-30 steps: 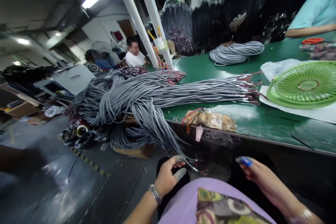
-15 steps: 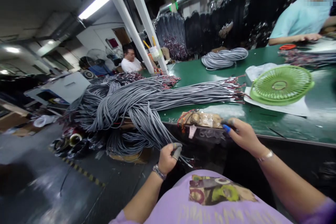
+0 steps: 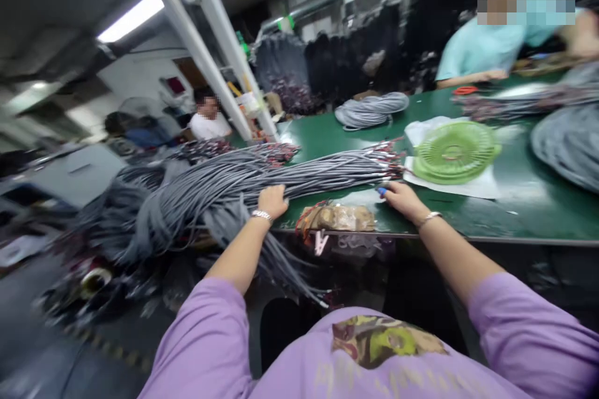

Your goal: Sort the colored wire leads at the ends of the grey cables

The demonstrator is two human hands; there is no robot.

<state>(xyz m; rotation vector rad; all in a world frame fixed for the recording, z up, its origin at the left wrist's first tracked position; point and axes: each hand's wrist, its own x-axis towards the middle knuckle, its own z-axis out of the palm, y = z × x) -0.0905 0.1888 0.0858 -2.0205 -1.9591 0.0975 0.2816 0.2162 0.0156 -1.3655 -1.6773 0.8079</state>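
My left hand [image 3: 274, 202] is at the near edge of a long bundle of grey cables [image 3: 322, 173] on the green table; its fingers are largely hidden, so its grip cannot be told. Near the bundle's stripped red and white ends, my right hand [image 3: 406, 201] has thumb and fingertips drawn together, a blue cover on one digit. Whatever lies between those fingertips is too small to make out. Another cable bunch [image 3: 285, 262] hangs over the table's front edge, below my left hand. A taped brown parcel [image 3: 344, 217] with orange wires lies between my hands at the edge.
A green round fan cover [image 3: 456, 151] rests on white paper to the right. Coiled grey cables [image 3: 369, 110] lie farther back, with another coil [image 3: 568, 143] at far right. Two white posts rise behind the table. A person in light blue [image 3: 486, 43] works across it.
Both my hands have moved forward over the table, the left off the hanging cable bunch, the right away from the parcel's end. The view has shifted rightward.
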